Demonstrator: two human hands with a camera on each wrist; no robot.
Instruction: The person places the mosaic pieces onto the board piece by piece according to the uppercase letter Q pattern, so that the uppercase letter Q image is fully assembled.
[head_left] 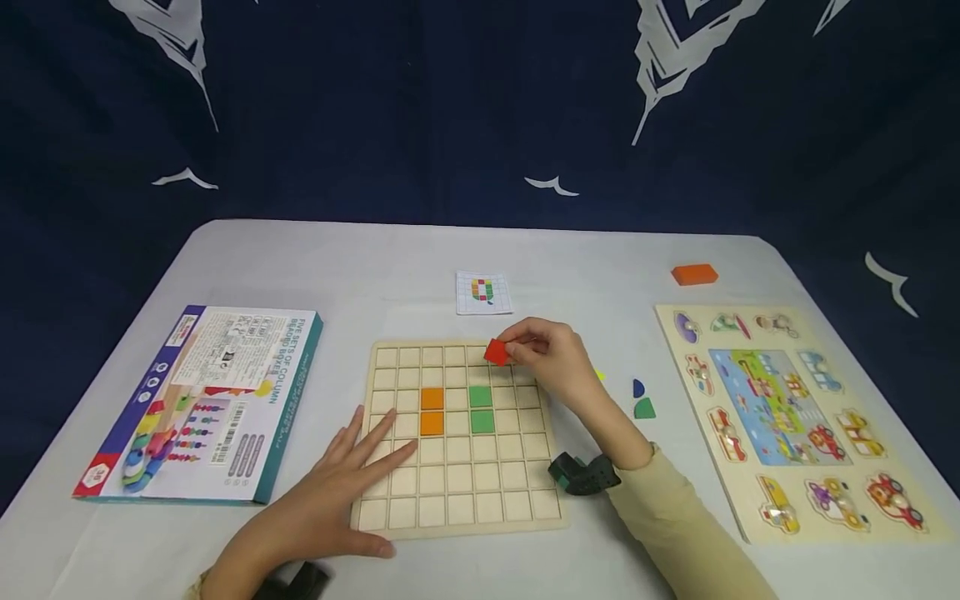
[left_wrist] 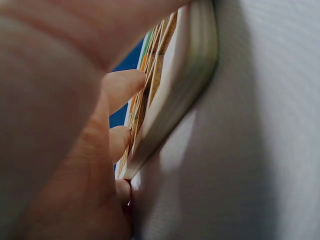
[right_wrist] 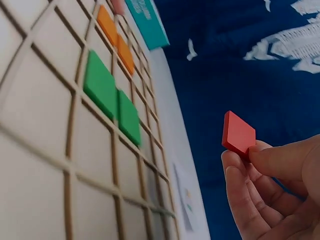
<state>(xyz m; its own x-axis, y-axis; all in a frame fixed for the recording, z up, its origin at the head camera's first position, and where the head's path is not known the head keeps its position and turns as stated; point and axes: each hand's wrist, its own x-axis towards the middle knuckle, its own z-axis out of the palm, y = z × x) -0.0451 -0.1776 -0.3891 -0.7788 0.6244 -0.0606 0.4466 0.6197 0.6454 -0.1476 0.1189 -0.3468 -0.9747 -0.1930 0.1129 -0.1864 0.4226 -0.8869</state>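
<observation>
A wooden grid board (head_left: 446, 510) lies flat in front of me. Two orange square tiles (head_left: 432, 398) sit one behind the other in its left-middle cells, and two green square tiles (head_left: 481, 422) do the same further right. Thumb and fingertips of my right hand (head_left: 553, 357) pinch a red square tile (head_left: 496, 352) over the board's far rows; the right wrist view shows this tile (right_wrist: 240, 134) held by one corner. My left hand (head_left: 330, 487) rests with spread fingers at the board's left side, the thumb near its front edge.
Behind the board lies a pattern card (head_left: 483, 293). A flat toy box (head_left: 202, 408) is at left, a vehicle puzzle board (head_left: 727, 492) at right. An orange block (head_left: 694, 274) sits at the back right. Small blue (head_left: 638, 388) and green pieces (head_left: 644, 408) lie beyond my right wrist.
</observation>
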